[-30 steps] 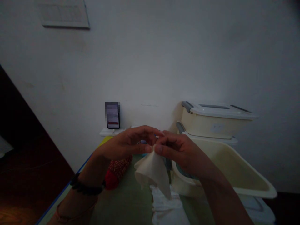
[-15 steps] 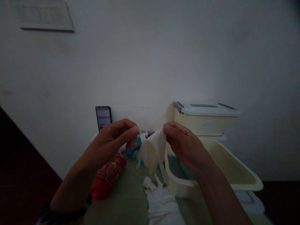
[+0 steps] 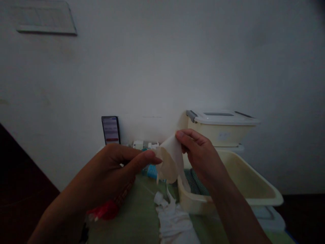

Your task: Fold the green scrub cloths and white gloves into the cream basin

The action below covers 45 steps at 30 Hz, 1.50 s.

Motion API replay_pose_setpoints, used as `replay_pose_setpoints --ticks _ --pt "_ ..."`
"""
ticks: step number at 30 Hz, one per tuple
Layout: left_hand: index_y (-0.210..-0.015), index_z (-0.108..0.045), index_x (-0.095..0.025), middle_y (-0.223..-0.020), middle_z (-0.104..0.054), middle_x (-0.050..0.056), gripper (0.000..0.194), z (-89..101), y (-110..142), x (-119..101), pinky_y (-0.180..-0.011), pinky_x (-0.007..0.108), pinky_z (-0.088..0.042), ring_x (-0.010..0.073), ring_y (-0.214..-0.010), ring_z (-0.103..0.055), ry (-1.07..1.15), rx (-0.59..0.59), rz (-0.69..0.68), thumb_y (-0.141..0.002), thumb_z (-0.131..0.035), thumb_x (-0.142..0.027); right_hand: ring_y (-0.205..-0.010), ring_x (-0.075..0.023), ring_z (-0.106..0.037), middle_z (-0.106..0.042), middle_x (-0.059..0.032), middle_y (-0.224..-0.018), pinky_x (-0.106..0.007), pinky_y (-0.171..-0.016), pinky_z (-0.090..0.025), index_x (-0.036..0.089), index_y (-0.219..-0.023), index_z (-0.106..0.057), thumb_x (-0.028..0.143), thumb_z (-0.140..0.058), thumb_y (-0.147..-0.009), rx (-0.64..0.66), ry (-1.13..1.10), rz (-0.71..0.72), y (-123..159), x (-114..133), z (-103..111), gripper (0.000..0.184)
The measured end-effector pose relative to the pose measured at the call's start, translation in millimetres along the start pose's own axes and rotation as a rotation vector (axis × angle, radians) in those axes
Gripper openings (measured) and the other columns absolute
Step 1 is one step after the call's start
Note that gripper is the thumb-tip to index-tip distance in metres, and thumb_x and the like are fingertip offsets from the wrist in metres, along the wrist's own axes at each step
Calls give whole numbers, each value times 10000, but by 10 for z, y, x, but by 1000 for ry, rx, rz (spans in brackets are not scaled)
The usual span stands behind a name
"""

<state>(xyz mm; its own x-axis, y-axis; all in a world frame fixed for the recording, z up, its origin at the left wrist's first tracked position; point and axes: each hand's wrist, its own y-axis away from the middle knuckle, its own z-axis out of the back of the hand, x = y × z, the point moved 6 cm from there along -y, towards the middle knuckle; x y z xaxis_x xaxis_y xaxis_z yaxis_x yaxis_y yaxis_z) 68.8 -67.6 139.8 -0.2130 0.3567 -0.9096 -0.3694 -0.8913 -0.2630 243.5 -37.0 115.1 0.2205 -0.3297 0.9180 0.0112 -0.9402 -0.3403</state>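
My right hand (image 3: 200, 157) pinches the top edge of a small white cloth (image 3: 169, 162) and holds it up over the green surface (image 3: 138, 217). My left hand (image 3: 114, 171) reaches toward the cloth from the left, its thumb and forefinger tips touching the cloth's left edge. The cloth hangs curled between the two hands. Below it lies a heap of white cloths (image 3: 175, 222).
A cream open tub (image 3: 251, 191) stands at the right with a lidded cream box (image 3: 220, 127) behind it. A red patterned roll (image 3: 106, 208) lies at the left. A phone (image 3: 110, 129) leans against the white wall, with small bottles (image 3: 144, 145) beside it.
The hands came apart, with the cloth staying in my right hand. My left hand has now come back to the cloth's left edge, lower and nearer the camera. The view shifted slightly right.
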Motion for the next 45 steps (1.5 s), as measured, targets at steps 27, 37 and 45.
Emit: replay_pose_setpoints --ticks 27,37,45 --pt "-892 -766 -154 -422 -286 -66 690 120 19 65 -396 218 -236 101 -392 -294 -418 -142 123 -803 -387 -724 -376 -36 -440 -545 95 -461 -121 -360 -309 216 -761 -597 390 -694 -797 35 -126 -114 73 -26 -83 203" --pt "-424 -411 -187 -367 -328 -59 582 26 -117 109 -343 194 -182 62 -340 -252 -204 -109 49 -852 -425 -582 -506 -33 -465 -558 79 -553 -130 -469 -359 201 -729 -628 315 -689 -797 94 -7 -4 92 6 -213 145" --pt "-583 -612 -173 -527 -415 -62 269 118 -152 26 -432 186 -276 77 -481 -346 -126 -278 -138 -809 -606 -318 -588 -57 -540 -627 58 -615 -172 -574 -429 199 -747 -632 286 -725 -753 42 94 43 117 61 -183 128"
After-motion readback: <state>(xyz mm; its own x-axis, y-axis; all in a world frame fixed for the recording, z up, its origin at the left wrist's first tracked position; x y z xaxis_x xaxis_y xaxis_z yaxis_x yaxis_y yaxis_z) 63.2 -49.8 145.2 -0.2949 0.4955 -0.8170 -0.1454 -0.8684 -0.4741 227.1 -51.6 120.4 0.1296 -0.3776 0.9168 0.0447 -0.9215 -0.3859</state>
